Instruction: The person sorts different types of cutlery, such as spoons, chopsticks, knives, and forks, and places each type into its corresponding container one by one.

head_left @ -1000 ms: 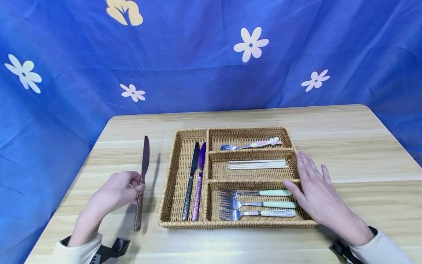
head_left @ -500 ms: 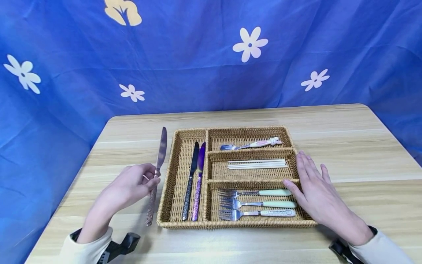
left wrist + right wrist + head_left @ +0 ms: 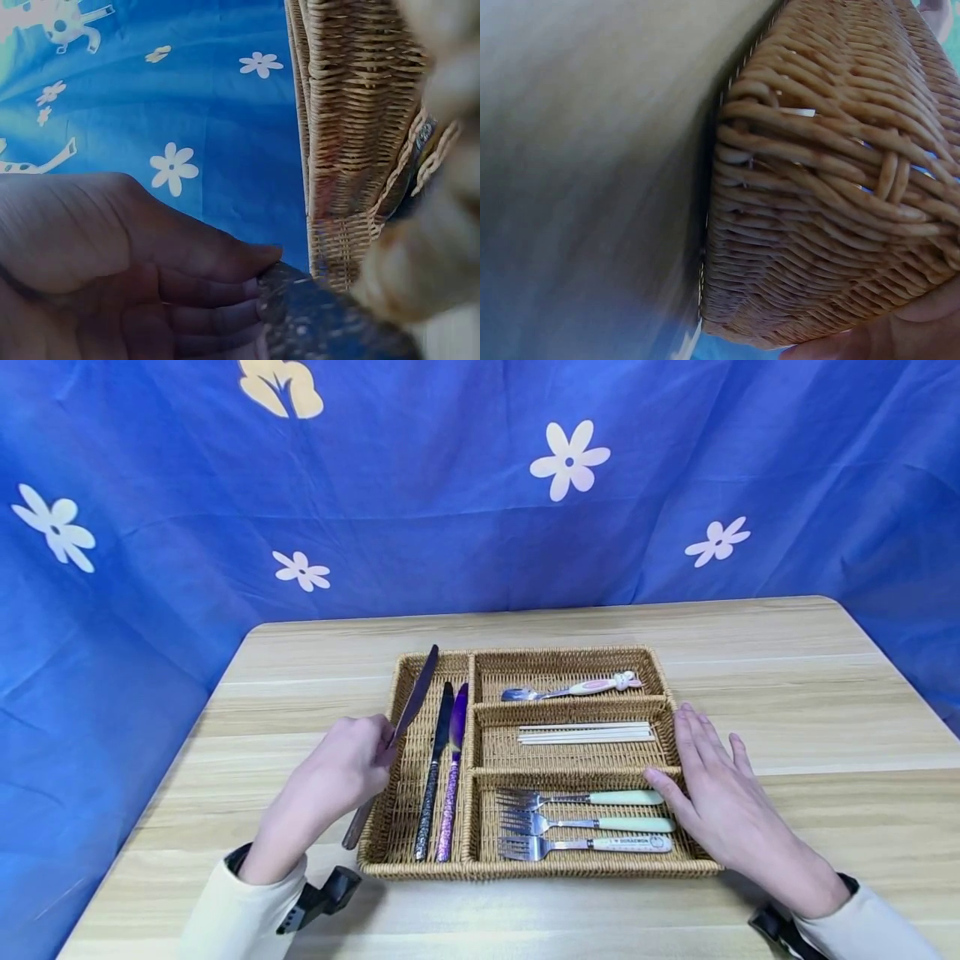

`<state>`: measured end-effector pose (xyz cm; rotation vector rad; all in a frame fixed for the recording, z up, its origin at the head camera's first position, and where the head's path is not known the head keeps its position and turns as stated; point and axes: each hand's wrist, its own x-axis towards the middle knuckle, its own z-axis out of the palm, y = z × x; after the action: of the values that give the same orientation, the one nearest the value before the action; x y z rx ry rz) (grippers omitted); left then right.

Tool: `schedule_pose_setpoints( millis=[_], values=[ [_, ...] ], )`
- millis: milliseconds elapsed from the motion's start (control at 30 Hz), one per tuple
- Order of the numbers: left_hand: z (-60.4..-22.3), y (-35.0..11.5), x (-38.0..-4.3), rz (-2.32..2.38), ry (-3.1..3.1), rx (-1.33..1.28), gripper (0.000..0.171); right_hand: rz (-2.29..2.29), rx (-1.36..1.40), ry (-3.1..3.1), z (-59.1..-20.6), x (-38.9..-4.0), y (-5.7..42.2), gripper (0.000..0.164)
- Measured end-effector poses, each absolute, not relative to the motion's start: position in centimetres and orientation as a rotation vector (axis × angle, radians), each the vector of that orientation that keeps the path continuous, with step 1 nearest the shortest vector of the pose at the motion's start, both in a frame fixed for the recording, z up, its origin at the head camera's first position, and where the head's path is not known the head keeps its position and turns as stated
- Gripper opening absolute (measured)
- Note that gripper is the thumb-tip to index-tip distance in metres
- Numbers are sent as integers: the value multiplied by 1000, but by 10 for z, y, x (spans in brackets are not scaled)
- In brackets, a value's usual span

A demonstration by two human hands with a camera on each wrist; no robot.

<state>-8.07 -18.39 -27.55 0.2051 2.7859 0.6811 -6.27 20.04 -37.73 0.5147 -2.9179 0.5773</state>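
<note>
A dinner knife with a dark, coppery blade is gripped in my left hand, tilted over the left wall of the woven cutlery tray. Its textured handle shows between thumb and fingers in the left wrist view. Inside the tray's left compartment, a black knife and a purple knife lie side by side. Fingers extended, my right hand rests against the tray's right side, thumb over the rim. The right wrist view shows the wicker wall with part of that hand below it.
Other compartments hold a rabbit-handled spoon or fork, whose tip is hard to tell, several white chopsticks and three forks. The wooden table extends around the tray. A blue flowered cloth hangs behind.
My left hand has carried the knife rightward from beside the tray to over its left wall. The knife now slants more to the right. My right hand has stayed in place.
</note>
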Motion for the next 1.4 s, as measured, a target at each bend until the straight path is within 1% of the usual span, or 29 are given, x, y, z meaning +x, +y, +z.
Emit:
schedule_pose_setpoints(
  millis=[200,267,467,700,833,933,1233,1400],
  values=[
    [-271,-177,-86,737,2813,262,19,579,515,-2923,-376,-63,200,76],
    [-273,-175,-87,738,2797,232,16,579,516,-2922,-376,-63,201,76],
    [-294,-165,-87,663,2750,143,7,584,512,-2923,-376,-63,200,77],
    [-320,-156,-87,492,2868,231,21,602,515,-2910,-376,-63,200,77],
    [-329,-153,-86,408,2964,312,17,611,521,-2909,-377,-63,199,76],
    [-331,-152,-86,354,2999,316,16,610,519,-2919,-376,-63,200,76],
    [-330,-149,-86,309,2957,268,20,626,504,-2941,-374,-62,199,77],
    [-335,-150,-81,314,3047,380,25,623,502,-2950,-374,-62,199,78]
  ],
)
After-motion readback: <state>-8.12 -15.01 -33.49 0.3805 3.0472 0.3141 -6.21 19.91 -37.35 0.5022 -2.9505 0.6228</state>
